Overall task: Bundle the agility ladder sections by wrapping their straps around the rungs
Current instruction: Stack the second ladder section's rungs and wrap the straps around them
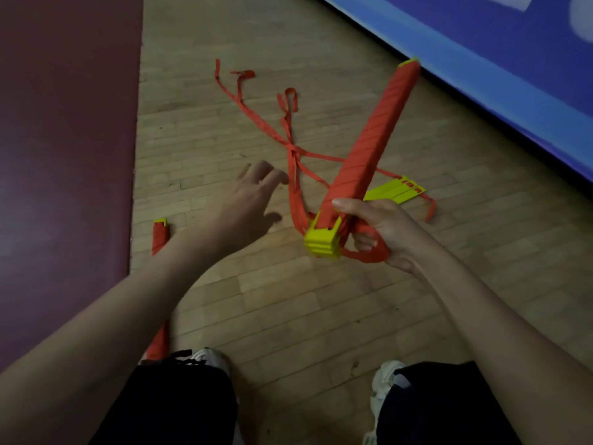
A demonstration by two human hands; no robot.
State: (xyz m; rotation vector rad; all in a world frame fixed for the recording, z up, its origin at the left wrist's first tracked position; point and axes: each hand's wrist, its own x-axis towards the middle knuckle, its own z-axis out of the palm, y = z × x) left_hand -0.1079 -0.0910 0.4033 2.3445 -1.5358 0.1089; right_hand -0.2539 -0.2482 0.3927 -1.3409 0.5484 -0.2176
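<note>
We are over a pale wooden floor [288, 316], with a maroon mat [64, 155] along its left edge. Nearest us are our dark trousers [179, 406] and white shoes [208, 356]. Just left of the shoes lies a wrapped bundle [159, 236] of ladder rungs, wound in red strap with a yellow tip showing at its far end. Our left forearm crosses over its middle.

Our left hand [253, 200] is held above the floor with its fingers spread and relaxed, holding nothing, close to the loose straps. Our right hand [385, 232] grips the near end of a second bundle [372, 139], thumb laid along the red wrapping and fingers curled round it. A strap loop [369, 256] passes round those fingers. Just left of this hand is the bundle's stacked yellow end [322, 244]. The bundle slants away to the upper right, and its far yellow tip is near the blue padding [497, 59].

Behind it a few unwrapped yellow rungs [394, 191] lie flat on the floor. The loose red straps [288, 139] trail from the held end away to the upper left, crossing one another.
</note>
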